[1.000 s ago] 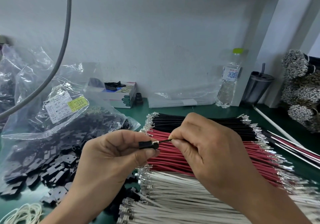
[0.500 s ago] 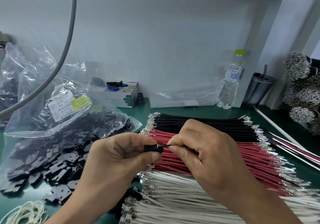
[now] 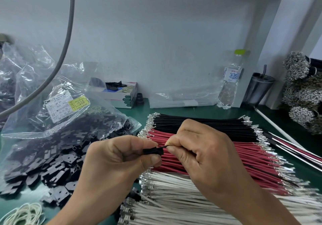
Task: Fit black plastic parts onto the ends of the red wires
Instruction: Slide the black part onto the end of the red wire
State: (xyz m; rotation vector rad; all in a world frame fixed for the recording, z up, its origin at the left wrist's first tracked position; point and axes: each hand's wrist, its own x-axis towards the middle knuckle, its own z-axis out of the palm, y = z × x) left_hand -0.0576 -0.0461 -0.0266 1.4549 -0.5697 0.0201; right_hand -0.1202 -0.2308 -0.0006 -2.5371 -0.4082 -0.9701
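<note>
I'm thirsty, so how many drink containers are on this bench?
2. A clear water bottle with a green cap stands against the back wall at right; a dark tumbler with a straw stands just right of it. Others may be hidden behind the bags.

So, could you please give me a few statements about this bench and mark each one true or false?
1. The left hand pinches a black plastic part. True.
2. The right hand is empty. False: its fingers hold a thin wire running into the part.
3. The red wires lie between black wires and white wires. True.
4. The water bottle has a red cap. False: it is green.
</note>
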